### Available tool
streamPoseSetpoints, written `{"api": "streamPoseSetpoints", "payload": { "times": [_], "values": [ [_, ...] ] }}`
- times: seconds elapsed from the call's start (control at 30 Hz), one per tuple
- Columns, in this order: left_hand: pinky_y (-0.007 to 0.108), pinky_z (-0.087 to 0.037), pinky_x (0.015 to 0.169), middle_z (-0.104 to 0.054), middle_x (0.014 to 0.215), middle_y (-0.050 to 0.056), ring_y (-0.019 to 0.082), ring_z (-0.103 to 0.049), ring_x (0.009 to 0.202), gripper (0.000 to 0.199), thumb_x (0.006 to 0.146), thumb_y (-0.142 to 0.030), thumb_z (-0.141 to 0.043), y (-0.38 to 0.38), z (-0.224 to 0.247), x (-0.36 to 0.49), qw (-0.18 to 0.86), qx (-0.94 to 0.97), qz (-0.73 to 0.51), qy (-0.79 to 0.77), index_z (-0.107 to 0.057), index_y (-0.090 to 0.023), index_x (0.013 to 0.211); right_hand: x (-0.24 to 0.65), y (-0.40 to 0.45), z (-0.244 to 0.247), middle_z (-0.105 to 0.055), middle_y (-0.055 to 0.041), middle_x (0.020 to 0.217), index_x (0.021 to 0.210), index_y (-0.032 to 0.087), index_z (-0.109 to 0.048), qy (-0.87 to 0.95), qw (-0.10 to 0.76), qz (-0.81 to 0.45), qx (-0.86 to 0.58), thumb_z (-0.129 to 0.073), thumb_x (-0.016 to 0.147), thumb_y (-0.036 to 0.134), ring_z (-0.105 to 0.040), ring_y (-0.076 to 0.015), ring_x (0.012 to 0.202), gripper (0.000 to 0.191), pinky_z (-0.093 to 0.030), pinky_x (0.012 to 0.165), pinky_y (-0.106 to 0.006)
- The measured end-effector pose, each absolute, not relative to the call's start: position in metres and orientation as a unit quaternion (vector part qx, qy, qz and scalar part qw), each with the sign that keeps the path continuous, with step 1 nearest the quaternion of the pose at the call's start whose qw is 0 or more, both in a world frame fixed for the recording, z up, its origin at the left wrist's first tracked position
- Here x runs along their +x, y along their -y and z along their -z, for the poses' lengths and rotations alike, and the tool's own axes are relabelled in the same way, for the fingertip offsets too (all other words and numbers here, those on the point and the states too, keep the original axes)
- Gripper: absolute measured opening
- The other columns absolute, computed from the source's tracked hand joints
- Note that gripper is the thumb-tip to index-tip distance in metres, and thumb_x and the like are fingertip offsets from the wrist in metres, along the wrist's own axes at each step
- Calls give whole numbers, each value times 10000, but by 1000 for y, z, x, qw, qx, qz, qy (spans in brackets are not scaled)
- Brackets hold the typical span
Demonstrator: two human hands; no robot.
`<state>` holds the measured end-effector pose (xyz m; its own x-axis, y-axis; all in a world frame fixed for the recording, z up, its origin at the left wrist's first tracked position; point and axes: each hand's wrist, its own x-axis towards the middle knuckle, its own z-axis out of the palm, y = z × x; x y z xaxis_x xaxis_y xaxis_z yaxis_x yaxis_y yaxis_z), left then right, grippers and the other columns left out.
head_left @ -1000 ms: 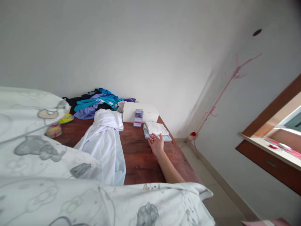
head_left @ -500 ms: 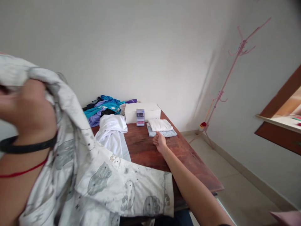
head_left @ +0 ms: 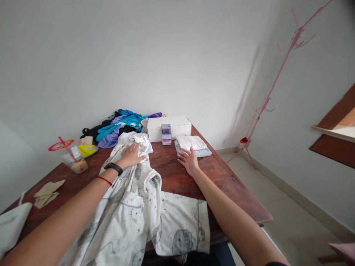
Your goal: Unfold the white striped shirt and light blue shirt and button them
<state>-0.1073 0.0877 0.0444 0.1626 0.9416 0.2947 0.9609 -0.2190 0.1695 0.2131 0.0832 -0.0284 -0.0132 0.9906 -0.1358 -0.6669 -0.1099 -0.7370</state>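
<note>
A white garment printed with grey cartoon cats (head_left: 133,210) lies loosely spread over the left and front of the wooden table (head_left: 172,173), one short sleeve or leg reaching right. On its far end rests my left hand (head_left: 131,155), fingers spread and palm down. Beneath that end a plain white cloth (head_left: 150,147) shows at the edge. My right hand (head_left: 190,160) hovers or rests at the near side of a small folded stack, a white folded cloth (head_left: 191,142) on a light blue one (head_left: 205,152). Its fingers are apart and hold nothing.
Behind sit a white box (head_left: 177,127), a small pixelated packet (head_left: 166,135) and a heap of blue, purple and black clothes (head_left: 124,123). At left stand a drink cup with straw (head_left: 74,160), a yellow packet (head_left: 87,150) and crumpled tissue (head_left: 48,193). A pink coat rack (head_left: 277,77) leans right.
My left hand has come down from the upper left, laying the printed garment over the white cloth, and has opened on it. My right hand's curled fingers have spread.
</note>
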Motion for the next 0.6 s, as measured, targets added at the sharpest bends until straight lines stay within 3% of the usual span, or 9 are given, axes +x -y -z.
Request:
{"api": "streamPoseSetpoints", "payload": {
  "times": [0.13, 0.23, 0.37, 0.6],
  "values": [
    [635, -265, 1140, -304, 1629, 252, 483, -228, 1509, 754, 933, -561, -565, -71, -10, -72, -24, -773, 82, 629, -392, -172, 1556, 215, -81, 29, -710, -105, 1252, 1186, 262, -655, 253, 615, -690, -286, -384, 943, 743, -704, -266, 1078, 604, -597, 811, -435],
    [607, -241, 1173, -312, 1644, 193, 434, -231, 1525, 685, 965, -567, -505, -55, 11, -45, -37, -797, 56, 600, -422, -231, 1557, 215, -81, 29, -683, -120, 1309, 1215, 263, -648, 253, 608, -704, -267, -368, 927, 779, -695, -289, 1120, 654, -595, 835, -481],
    [557, -206, 1212, -355, 1631, 164, 374, -276, 1524, 574, 1017, -477, -432, -38, 29, -23, 4, -815, 81, 573, -480, -215, 1525, 214, -81, 29, -690, -127, 1297, 1177, 248, -667, 247, 604, -707, -272, -324, 936, 785, -700, -280, 1113, 682, -592, 846, -459],
    [508, -320, 1175, -478, 1559, 138, 331, -415, 1452, 481, 1013, -411, -465, -36, 31, -25, 37, -822, 114, 557, -575, -211, 1436, 215, -81, 28, -713, -124, 1240, 1121, 232, -691, 241, 605, -711, -266, -315, 941, 783, -703, -288, 1087, 691, -587, 848, -468]
  ]
}}
